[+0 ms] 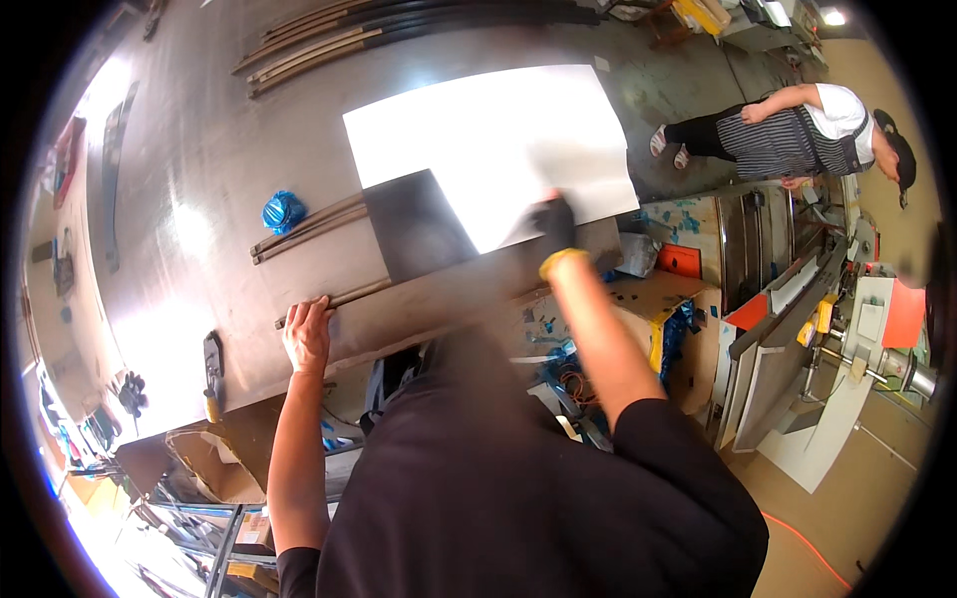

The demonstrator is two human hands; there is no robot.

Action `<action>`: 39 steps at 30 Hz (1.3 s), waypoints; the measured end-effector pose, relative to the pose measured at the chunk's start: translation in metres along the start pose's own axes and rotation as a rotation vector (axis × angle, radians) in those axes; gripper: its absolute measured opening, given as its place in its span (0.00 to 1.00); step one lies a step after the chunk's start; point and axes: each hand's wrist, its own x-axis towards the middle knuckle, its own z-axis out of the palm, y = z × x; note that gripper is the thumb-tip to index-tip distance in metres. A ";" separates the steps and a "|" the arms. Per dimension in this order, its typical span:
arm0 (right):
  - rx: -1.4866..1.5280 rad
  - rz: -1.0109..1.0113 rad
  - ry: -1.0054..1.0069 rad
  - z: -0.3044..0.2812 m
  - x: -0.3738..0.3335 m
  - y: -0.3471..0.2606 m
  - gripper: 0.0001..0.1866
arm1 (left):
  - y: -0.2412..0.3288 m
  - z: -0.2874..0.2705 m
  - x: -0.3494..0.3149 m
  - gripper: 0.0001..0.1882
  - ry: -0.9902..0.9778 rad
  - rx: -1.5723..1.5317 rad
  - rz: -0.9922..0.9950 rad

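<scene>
My bare left hand [307, 334] is at the table's near edge, its fingers curled over a thin brown bar [361, 292]. That bar runs rightward to a dark rectangular sheet [414, 224]. My right hand [553, 224] wears a black glove with a yellow cuff and is smeared by motion. It is over the near right part of a large white sheet [478, 130], and its fingers cannot be made out. The dark sheet overlaps the white sheet's near left corner. Two more thin bars [311, 229] extend leftward from the dark sheet.
On the grey metal table [189, 130] are a crumpled blue ball [284, 212], a dark-handled tool [212, 374] and long dark bars [399, 28] at the far side. A person in a striped apron [788, 140] stands right. Cardboard boxes [648, 299] and leaning panels [773, 364] are nearer.
</scene>
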 end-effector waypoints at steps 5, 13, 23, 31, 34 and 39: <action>-0.236 0.171 0.216 -0.156 0.071 0.157 0.29 | -0.001 0.004 -0.001 0.15 -0.023 0.009 -0.015; -0.266 -0.144 0.088 -0.079 0.010 0.038 0.50 | 0.009 0.000 -0.002 0.15 -0.053 0.092 -0.077; -0.425 0.323 0.678 -0.332 0.082 0.205 0.23 | 0.005 0.003 -0.010 0.19 -0.088 0.072 -0.124; -0.101 -0.144 0.091 -0.233 -0.082 0.081 0.21 | 0.040 -0.029 -0.043 0.39 -0.094 -0.575 -0.292; -0.142 -0.910 -0.505 -0.072 -0.194 -0.111 0.23 | 0.040 -0.067 -0.106 0.59 -0.314 -1.309 -0.454; 0.400 -0.706 -1.152 0.112 -0.327 -0.306 0.17 | -0.026 -0.124 -0.248 0.46 0.206 -1.576 -0.981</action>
